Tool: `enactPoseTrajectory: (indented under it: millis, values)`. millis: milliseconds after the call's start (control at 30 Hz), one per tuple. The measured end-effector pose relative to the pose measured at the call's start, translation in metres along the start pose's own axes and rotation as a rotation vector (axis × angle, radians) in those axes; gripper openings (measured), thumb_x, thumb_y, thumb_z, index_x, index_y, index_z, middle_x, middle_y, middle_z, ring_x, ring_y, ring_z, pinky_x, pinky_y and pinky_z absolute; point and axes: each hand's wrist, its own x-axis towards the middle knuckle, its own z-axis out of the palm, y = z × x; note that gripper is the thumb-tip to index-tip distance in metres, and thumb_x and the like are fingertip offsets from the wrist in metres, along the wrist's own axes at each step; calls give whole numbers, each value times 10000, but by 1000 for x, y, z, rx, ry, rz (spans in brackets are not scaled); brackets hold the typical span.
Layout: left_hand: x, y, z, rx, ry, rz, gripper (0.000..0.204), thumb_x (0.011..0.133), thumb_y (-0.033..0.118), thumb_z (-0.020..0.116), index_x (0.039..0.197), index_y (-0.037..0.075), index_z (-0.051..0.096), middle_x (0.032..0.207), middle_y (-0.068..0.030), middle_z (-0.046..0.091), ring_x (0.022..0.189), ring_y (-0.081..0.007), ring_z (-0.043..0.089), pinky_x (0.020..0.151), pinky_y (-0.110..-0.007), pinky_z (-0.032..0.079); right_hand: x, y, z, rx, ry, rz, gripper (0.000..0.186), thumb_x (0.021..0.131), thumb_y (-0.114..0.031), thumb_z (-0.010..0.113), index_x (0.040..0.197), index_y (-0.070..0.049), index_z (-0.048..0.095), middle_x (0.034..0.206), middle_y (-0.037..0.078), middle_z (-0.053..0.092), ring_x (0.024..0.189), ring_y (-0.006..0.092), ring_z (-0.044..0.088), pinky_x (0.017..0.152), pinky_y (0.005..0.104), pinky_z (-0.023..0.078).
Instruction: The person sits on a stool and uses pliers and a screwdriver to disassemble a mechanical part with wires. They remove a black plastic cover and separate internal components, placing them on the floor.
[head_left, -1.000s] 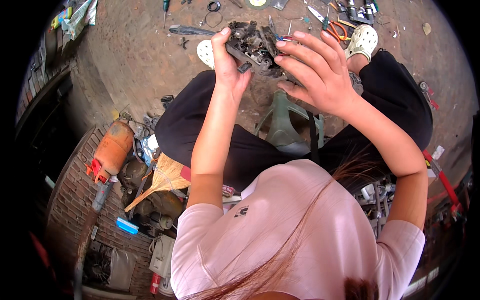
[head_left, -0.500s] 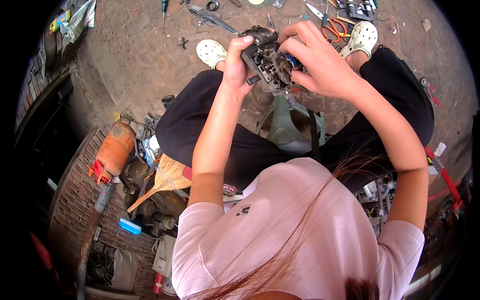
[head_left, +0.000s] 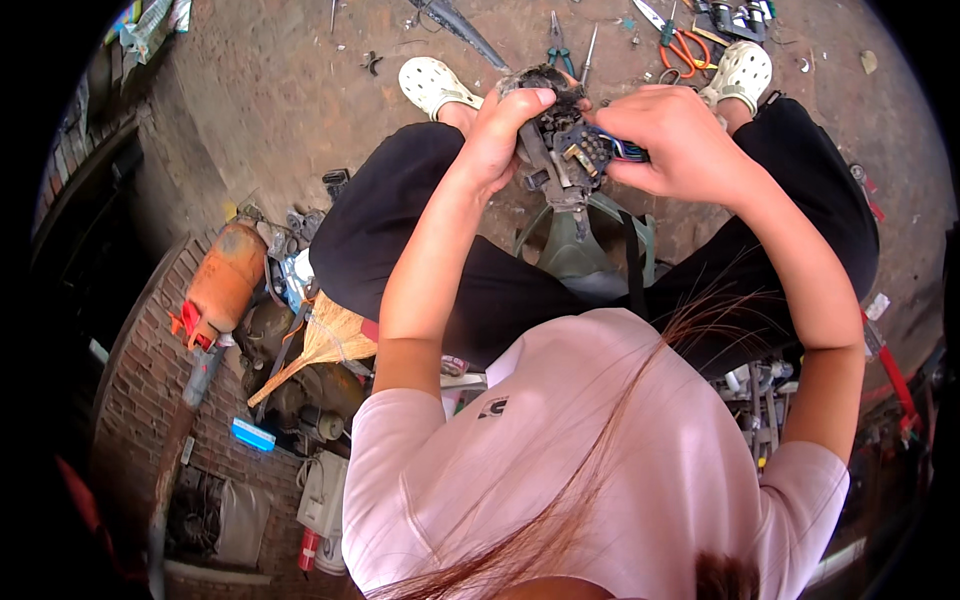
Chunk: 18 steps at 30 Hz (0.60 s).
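My left hand (head_left: 495, 140) is closed around a grimy black mechanical part (head_left: 560, 185) with its thumb across the top. The part is held over the gap between my knees, and dark fluff or dirt clings to its upper end. A dark face dotted with small holes and a little brass-coloured piece shows on its right side. My right hand (head_left: 690, 140) is closed at that side, pinching a small blue-and-black bundle (head_left: 627, 148) that looks like wires. The bundle seems to meet the dotted face; fingers partly hide where.
Pliers (head_left: 558, 45), a thin screwdriver (head_left: 591, 50) and orange-handled scissors (head_left: 688, 52) lie on the floor ahead. Beneath the part is a green plastic stool (head_left: 575, 245). To my left are an orange gas cylinder (head_left: 228, 275) and a straw hand broom (head_left: 335, 330).
The part has turned and come slightly lower, showing its dotted face. My right hand has shifted right, leaving the blue bundle more exposed. My left hand still grips the part.
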Motion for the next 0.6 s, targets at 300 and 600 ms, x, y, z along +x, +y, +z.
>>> enactPoseTrajectory:
  millis: [300, 600]
  values:
    - [-7, -17, 1, -60, -156, 83, 440, 771, 269, 633, 1088, -21, 538, 997, -156, 652, 925, -229, 644, 839, -362, 529, -12, 8, -5, 344, -123, 48, 222, 629, -74, 641, 751, 12, 476, 654, 151, 471, 642, 375, 511, 570, 403, 418]
    - [-4, -18, 6, -139, 64, 48, 489, 879, 372, 628, 1148, -23, 522, 1020, -149, 650, 953, -231, 653, 840, -370, 537, -12, 17, 3, 492, -42, 247, 209, 767, -40, 612, 974, -12, 617, 750, 110, 626, 694, 253, 634, 655, 328, 485]
